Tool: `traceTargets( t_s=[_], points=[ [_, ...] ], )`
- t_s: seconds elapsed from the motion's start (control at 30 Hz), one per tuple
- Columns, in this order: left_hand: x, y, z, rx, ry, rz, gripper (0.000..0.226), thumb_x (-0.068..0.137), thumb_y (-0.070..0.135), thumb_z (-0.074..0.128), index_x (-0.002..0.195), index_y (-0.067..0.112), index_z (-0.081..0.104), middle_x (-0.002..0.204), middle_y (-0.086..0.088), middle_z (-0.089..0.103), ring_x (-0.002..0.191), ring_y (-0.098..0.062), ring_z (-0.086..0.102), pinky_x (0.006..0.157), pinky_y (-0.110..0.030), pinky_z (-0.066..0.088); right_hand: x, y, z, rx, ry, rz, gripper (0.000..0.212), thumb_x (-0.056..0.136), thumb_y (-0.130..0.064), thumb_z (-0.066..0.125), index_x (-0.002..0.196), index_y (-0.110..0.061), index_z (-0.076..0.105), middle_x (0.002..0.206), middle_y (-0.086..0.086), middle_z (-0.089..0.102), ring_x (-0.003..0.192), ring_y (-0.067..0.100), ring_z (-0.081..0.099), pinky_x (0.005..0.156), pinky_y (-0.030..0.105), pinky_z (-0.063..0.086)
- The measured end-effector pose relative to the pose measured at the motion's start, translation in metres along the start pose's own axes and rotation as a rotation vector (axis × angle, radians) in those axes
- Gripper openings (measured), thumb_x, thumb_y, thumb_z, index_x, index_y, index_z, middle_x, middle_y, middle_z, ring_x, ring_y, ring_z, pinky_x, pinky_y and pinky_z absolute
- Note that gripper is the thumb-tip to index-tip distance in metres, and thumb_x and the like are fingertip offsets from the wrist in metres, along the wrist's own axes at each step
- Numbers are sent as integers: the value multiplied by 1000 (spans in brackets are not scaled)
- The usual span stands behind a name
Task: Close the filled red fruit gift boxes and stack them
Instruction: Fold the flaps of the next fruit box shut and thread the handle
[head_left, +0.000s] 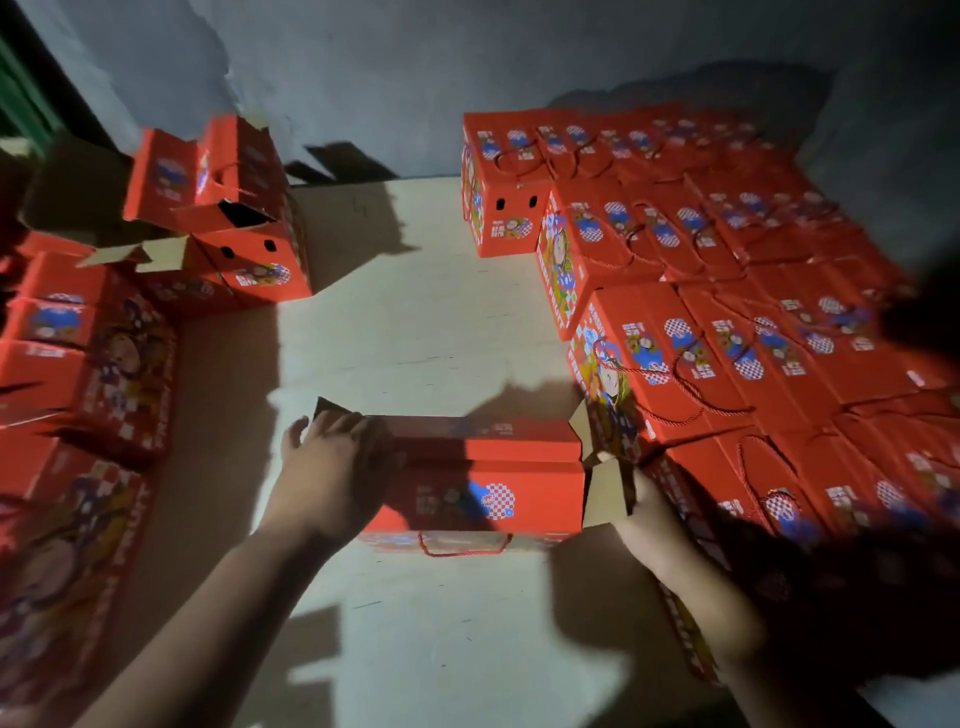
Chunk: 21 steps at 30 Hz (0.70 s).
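A red fruit gift box (483, 483) stands on the pale floor (415, 338) in front of me, its two long top flaps folded down and a red rope handle hanging on its near side. My left hand (327, 467) presses on the box's left end, over a brown side flap. My right hand (644, 499) grips the brown cardboard end flap (605, 493) at the right end, which sticks up. A large block of closed red boxes (727, 322) fills the right side, right next to the box.
Open red boxes (234, 218) with raised flaps stand at the back left. More red boxes (78, 364) line the left edge, in shadow. A grey wall (415, 78) closes the back. Bare floor lies between the groups.
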<state>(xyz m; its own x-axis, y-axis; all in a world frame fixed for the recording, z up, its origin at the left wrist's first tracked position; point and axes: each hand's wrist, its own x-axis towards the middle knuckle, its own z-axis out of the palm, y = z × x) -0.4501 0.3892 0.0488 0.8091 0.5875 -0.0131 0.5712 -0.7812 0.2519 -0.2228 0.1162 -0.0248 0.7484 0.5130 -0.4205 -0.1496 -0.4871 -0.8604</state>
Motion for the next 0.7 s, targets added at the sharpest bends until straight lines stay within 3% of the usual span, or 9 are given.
traceTargets(
  t_s=[0.1,0.17,0.27,0.43,0.5,0.57,0.63,0.7],
  points=[
    [-11,0,2,-9,52,64,7,95,28,60,94,31,66,97,12,62,98,-24,59,89,-46,44,-18,-1,5,132,120,-45,36,107,-8,57,128,-35,69,127,-13,73,117,4,68,89,21,57],
    [-12,-1,5,19,8,66,21,101,33,52,117,38,64,114,10,61,108,-24,58,89,-47,42,-25,0,8,268,126,-7,37,109,-11,53,135,-33,68,135,-10,70,119,13,70,81,29,63],
    [-6,1,7,73,-26,62,37,101,39,41,133,42,59,125,7,59,118,-25,53,91,-48,38,-28,-1,11,339,161,28,36,110,-11,49,141,-23,65,144,-10,59,126,22,66,80,31,64],
    [22,-3,-6,74,-108,99,48,91,35,67,138,34,61,127,2,63,119,-28,56,92,-45,46,-29,-5,11,370,169,126,39,112,-12,43,150,-12,52,154,11,52,133,32,57,100,54,54],
    [38,-6,-12,42,-42,88,37,88,24,71,125,25,66,118,-3,63,112,-31,59,82,-43,48,-30,-6,11,349,163,123,41,112,-14,43,152,-11,50,151,13,56,132,32,59,103,56,53],
    [51,-7,-16,-37,95,23,20,85,20,73,99,21,59,95,-4,62,88,-33,59,65,-38,44,-31,-5,12,358,200,121,41,111,-16,48,152,-11,52,147,12,60,127,31,64,101,57,55],
    [63,-4,-16,-110,222,-48,26,84,18,71,78,21,46,66,-1,53,60,-30,49,50,-33,32,-31,-4,13,370,231,121,42,110,-13,51,151,-11,52,144,12,62,123,29,66,100,58,56],
    [73,-2,-12,-145,244,-47,29,82,14,69,69,20,44,57,0,50,53,-29,50,45,-30,28,-30,-4,15,327,236,101,39,109,-14,52,148,-14,56,141,9,65,121,25,67,100,54,58]
  ],
)
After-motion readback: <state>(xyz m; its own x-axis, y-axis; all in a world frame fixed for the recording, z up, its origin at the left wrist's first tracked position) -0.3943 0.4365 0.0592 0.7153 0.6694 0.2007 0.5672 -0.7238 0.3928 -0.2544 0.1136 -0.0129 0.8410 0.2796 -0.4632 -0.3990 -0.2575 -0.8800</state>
